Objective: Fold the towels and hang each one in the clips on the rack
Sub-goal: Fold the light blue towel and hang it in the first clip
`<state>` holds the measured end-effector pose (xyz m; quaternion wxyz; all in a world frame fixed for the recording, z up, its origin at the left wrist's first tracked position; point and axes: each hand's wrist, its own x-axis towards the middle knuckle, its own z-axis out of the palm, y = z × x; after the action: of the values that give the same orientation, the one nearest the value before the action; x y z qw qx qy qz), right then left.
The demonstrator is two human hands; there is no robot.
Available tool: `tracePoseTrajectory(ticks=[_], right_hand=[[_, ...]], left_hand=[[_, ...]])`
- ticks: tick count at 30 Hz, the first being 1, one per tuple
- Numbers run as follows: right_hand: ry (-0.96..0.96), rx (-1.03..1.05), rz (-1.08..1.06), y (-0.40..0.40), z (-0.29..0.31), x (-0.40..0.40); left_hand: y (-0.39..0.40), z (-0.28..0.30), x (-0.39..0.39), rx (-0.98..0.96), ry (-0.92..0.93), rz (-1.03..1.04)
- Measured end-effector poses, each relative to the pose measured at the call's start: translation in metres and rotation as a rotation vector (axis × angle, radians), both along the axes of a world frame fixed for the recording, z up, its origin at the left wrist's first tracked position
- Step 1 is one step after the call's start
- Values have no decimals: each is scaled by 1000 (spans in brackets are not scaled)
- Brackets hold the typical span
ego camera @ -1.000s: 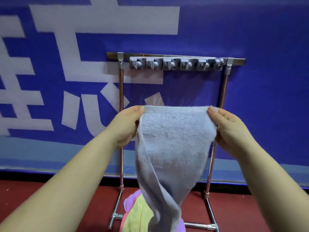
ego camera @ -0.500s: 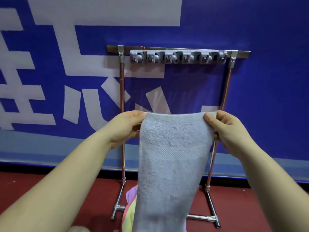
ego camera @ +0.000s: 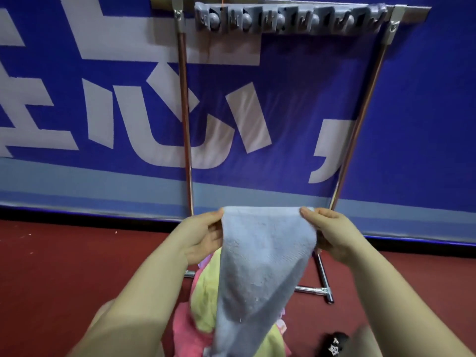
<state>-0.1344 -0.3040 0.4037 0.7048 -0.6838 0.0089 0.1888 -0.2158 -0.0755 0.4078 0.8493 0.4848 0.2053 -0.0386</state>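
The rack [ego camera: 185,119] stands far against the banner, and I see its clip strip [ego camera: 288,20] empty, so nothing is hung. Towels [ego camera: 203,287] lie heaped on the near floor. My left hand [ego camera: 199,237] and right hand [ego camera: 332,234] have fingers pinched closed on the blue towel [ego camera: 260,266], hanging low between them.

— Where does the light blue terry towel [ego camera: 265,256] sit?
— Dead centre, stretched between the left hand [ego camera: 199,238] at nine o'clock and the right hand [ego camera: 334,234] at three.

— And the copper-and-chrome tube rack [ego camera: 186,119]?
— Behind, toward twelve; its grey plastic clip strip [ego camera: 288,20] on top.

— Below?
— At six, the pile of yellow and pink towels [ego camera: 203,302] lies on the red floor [ego camera: 64,266], in front of the rack's base.
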Motion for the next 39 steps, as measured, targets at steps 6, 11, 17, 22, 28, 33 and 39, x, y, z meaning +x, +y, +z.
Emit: tracePoseTrajectory(ticks=[6,11,17,22,28,33,39], right_hand=[[-291,-87,-371,32,-27,-24],[-354,-33,-284,60,-28,-54],[-379,31,-228,64,-24,-68],[-411,27,-155,69,-21,-76],[-518,-6,24,64,-16,-82],[-604,-96,-177,49,-15,-68],[-251,252,245,37,6,-42]], left_hand=[[-41,-25,0,94,-81,291],[-74,-22,-7,187,-195,336],[-78,-23,-16,304,-254,350],[-77,-22,-21,342,-298,353],[-66,-23,-21,388,-367,338],[-49,-19,-15,321,-402,186],[-25,15,-9,249,-495,-170]])
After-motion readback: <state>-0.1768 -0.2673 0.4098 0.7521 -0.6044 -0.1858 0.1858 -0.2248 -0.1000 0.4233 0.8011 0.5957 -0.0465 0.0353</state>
